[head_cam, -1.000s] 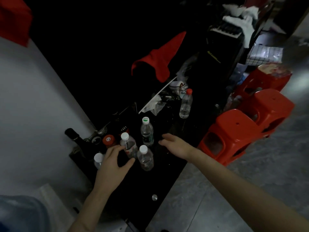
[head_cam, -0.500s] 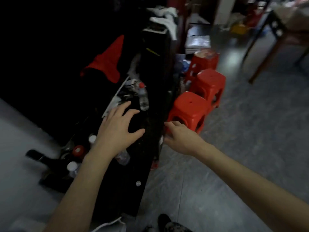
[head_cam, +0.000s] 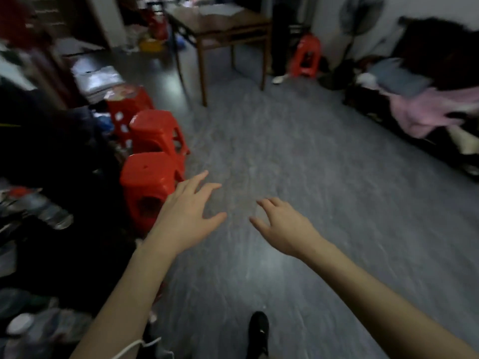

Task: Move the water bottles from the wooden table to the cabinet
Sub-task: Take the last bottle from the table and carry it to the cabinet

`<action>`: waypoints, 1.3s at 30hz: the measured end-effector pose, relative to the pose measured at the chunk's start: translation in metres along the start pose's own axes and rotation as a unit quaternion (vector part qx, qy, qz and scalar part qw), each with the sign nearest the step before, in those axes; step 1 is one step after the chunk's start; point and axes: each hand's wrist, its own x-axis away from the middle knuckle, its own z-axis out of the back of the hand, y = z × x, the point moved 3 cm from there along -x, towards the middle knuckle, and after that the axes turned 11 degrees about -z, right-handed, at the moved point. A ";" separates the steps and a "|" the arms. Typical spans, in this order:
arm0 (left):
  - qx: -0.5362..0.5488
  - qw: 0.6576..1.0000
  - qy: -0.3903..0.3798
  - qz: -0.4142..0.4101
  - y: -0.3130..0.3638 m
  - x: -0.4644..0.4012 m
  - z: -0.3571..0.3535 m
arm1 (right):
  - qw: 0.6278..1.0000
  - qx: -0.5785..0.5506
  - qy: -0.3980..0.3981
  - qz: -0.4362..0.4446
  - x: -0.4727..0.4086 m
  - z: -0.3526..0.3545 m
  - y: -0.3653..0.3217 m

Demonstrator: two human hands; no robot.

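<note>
Left hand: my left hand (head_cam: 185, 221) is in the middle of the frame, over the grey floor (head_cam: 324, 177). My fingers are spread and hold nothing.
Right hand: my right hand (head_cam: 283, 228) is just right of it, fingers loose and a bit bent, holding nothing.
Bottle: one blurry bottle (head_cam: 45, 209) lies at the left edge, in the dark clutter.
Table: the wooden table (head_cam: 220, 29) stands at the top middle.
Stools: red stools (head_cam: 153, 156) stand left of my hands.
Shoe: my black shoe (head_cam: 258, 332) is at the bottom.
</note>
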 end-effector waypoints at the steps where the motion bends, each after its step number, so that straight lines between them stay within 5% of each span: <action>1: 0.006 0.999 -0.011 -0.033 0.020 -0.012 -0.007 | 0.999 -0.008 0.011 -0.029 0.009 0.007 0.022; 18: 0.000 0.897 -0.140 -0.418 0.427 -0.115 -0.131 | 0.913 -0.118 0.150 -0.361 0.235 0.097 0.381; 26: -0.007 0.853 -0.172 -0.492 0.572 -0.116 -0.185 | 0.881 -0.142 0.180 -0.414 0.315 0.121 0.496; 39: -0.029 0.818 -0.204 -0.537 0.713 -0.162 -0.245 | 0.845 -0.174 0.219 -0.457 0.346 0.145 0.628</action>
